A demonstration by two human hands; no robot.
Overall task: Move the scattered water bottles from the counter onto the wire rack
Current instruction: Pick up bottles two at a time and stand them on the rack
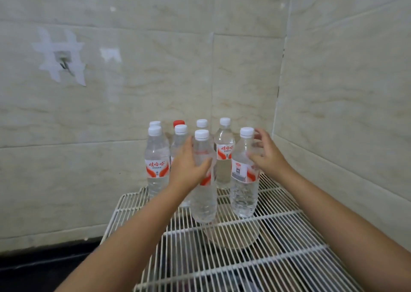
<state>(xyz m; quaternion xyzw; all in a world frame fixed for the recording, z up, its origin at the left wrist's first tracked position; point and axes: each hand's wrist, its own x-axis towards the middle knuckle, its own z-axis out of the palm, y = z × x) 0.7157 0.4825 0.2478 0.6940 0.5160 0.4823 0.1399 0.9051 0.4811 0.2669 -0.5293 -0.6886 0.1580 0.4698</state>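
Several clear water bottles with white caps and red-and-white labels stand upright at the back of the white wire rack (255, 267); one at the rear has a red cap (179, 123). My left hand (189, 169) grips the front middle bottle (203, 200) around its label, thumb across the front. The bottle stands on the rack wires. My right hand (266, 156) is beside the front right bottle (243, 193), fingers spread loosely near its neck and thumb touching its shoulder. A front left bottle (155, 164) stands free.
Tiled walls meet in a corner right behind and to the right of the bottles. A dark counter (44, 269) runs along the left, below the rack. A round pale object (233, 236) lies under the rack wires. The rack's near half holds no bottles.
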